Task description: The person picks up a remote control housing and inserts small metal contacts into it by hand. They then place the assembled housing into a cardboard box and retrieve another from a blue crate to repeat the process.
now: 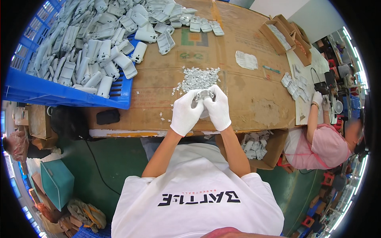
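The fingers of the left hand [186, 113] and right hand [218, 108] are pinching a grey plastic part [204, 95] between them. The part is sitting right at the fingertips, its long axis apparently running left to right, neither hand being clearly nearer. Just past it, on the far side, a heap of small pale pieces [199, 77] is lying on the tabletop [242, 95]; farther left, a blue crate [67, 92] is holding grey shells [104, 50].
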The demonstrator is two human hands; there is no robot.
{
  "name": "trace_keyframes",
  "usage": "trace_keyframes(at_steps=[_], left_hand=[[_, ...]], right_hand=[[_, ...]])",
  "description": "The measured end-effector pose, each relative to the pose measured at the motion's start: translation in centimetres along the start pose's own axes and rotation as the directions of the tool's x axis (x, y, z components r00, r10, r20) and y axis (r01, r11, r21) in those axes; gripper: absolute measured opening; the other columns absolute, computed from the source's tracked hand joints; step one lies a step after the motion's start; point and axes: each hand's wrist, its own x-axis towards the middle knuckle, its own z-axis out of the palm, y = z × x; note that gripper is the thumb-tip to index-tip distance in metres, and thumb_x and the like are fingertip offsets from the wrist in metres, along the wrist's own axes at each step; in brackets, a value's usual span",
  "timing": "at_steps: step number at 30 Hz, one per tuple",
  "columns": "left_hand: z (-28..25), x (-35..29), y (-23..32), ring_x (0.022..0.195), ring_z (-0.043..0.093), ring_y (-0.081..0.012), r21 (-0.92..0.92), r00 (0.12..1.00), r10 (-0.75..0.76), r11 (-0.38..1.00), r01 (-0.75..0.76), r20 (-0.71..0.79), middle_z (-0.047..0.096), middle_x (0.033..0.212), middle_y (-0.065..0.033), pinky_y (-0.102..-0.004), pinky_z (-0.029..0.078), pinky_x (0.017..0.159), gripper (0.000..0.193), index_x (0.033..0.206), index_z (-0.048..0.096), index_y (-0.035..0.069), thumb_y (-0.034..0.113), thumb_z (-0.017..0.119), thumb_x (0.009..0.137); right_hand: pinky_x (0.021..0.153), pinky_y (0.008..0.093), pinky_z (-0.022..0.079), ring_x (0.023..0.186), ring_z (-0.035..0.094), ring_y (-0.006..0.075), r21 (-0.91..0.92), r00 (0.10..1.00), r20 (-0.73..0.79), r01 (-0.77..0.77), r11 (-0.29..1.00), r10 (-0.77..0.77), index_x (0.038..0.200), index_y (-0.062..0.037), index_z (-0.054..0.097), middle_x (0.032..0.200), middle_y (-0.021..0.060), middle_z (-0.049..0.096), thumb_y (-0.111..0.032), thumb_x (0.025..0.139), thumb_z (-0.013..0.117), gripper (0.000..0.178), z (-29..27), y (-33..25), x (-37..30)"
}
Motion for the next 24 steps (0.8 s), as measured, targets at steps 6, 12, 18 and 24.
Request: trace_keyframes(at_steps=[6, 12, 18, 24], left_hand=[[0.4, 0.0, 0.6, 0.076, 0.070, -0.0298, 0.079, 0.999, -0.041, 0.996, 0.043, -0.027, 0.069, 0.087, -0.0170, -0.0355, 0.054, 0.068, 0.022, 0.105, 0.068, 0.004, 0.004, 0.066, 0.083], [0.6, -0.3, 0.6, 0.074, 0.070, -0.0267, 0.094, 0.998, -0.060, 0.994, 0.063, -0.036, 0.069, 0.085, -0.0168, -0.0330, 0.054, 0.067, 0.026, 0.108, 0.067, 0.004, 0.006, 0.068, 0.082], [0.6, -0.3, 0.7, 0.076, 0.070, -0.0321, 0.120, 0.998, -0.057, 0.991, 0.062, -0.041, 0.069, 0.085, -0.0180, -0.0368, 0.054, 0.066, 0.024, 0.107, 0.068, 0.005, 0.005, 0.067, 0.082], [1.3, -0.9, 0.1, 0.078, 0.071, -0.0307, 0.093, 0.998, -0.066, 0.993, 0.066, -0.004, 0.070, 0.087, -0.0177, -0.0357, 0.055, 0.067, 0.031, 0.112, 0.068, 0.008, 0.005, 0.068, 0.081]], right_hand=[[0.089, 0.0255, 0.048, 0.096, 0.060, 0.0099, 0.345, 0.996, 0.084, -0.057, 0.937, 0.030, 0.114, 0.0007, 0.063, 0.103, 0.0041, 0.066, 0.000, 0.084, 0.048, 0.034, 0.3, -0.5, 0.0], [0.084, 0.0258, 0.050, 0.091, 0.061, 0.0092, 0.251, 0.993, 0.102, -0.082, 0.964, 0.057, 0.110, 0.0004, 0.065, 0.100, 0.0035, 0.066, 0.000, 0.089, 0.051, 0.025, 0.5, -0.2, 0.3], [0.074, 0.0231, 0.049, 0.082, 0.059, 0.0068, 0.276, 0.997, 0.059, -0.062, 0.959, 0.047, 0.104, 0.0006, 0.065, 0.090, 0.0016, 0.065, 0.002, 0.089, 0.051, 0.021, 0.9, 0.2, 0.2], [0.070, 0.0224, 0.047, 0.076, 0.055, 0.0059, 0.242, 0.999, 0.028, -0.045, 0.969, 0.039, 0.094, 0.0008, 0.064, 0.082, 0.0007, 0.062, 0.004, 0.083, 0.048, 0.020, 0.3, 0.7, 0.1]])
